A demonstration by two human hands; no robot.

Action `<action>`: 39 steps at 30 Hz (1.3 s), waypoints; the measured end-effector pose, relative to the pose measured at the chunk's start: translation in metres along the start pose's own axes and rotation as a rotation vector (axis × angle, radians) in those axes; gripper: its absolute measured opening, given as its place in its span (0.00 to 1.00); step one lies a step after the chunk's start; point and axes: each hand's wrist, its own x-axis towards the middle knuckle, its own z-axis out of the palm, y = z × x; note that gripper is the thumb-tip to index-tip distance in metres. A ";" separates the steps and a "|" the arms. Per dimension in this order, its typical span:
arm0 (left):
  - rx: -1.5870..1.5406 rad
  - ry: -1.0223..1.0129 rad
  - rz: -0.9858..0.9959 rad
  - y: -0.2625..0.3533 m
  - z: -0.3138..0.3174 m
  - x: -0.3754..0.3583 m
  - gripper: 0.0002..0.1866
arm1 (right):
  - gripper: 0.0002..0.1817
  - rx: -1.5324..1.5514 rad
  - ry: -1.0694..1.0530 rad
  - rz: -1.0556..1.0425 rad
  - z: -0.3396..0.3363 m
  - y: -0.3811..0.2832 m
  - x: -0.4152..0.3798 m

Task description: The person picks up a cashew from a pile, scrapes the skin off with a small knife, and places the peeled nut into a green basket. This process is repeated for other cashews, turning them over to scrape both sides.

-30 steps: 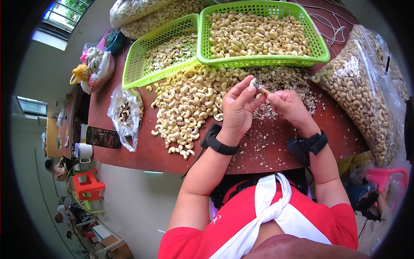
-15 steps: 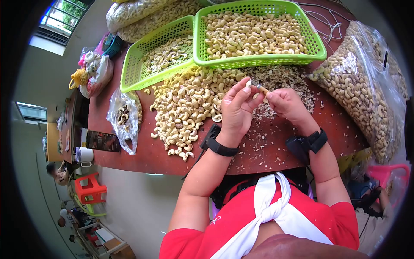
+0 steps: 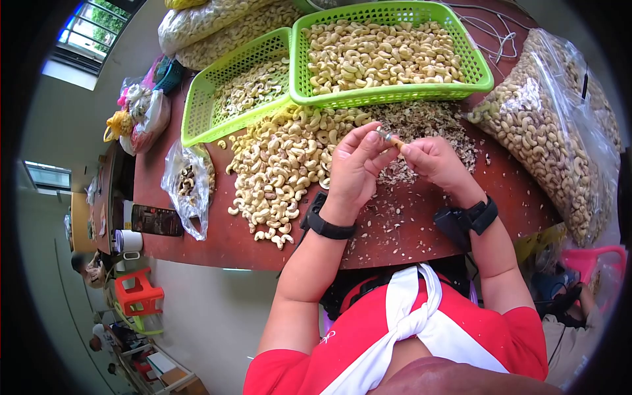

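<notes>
Above the table, my left hand (image 3: 356, 161) is closed in a pinch, thumb against fingers, on a pale cashew nut (image 3: 379, 130) that is mostly hidden. My right hand (image 3: 434, 161) grips a small knife (image 3: 396, 141) by its light wooden handle. The knife's short metal end meets the nut at my left fingertips. Below and left of my hands spreads a loose pile of cashew nuts (image 3: 273, 174). Brown skin flakes (image 3: 428, 125) lie heaped behind and under my right hand, with bits scattered toward the table edge.
Two green baskets with cashews, a large one (image 3: 395, 97) and a smaller one (image 3: 197, 112), stand at the back. A big clear bag of cashews (image 3: 526, 125) leans at right. On the left are a small plastic bag (image 3: 197, 214), a phone (image 3: 157, 220) and a white mug (image 3: 129, 240).
My left hand has shifted slightly left and down, its fingers now covering more of the nut. The right hand still holds the knife against it. The view has shifted slightly.
</notes>
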 end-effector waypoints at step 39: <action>0.011 0.018 -0.012 0.004 -0.002 -0.001 0.14 | 0.19 0.017 0.053 0.007 0.003 0.001 0.001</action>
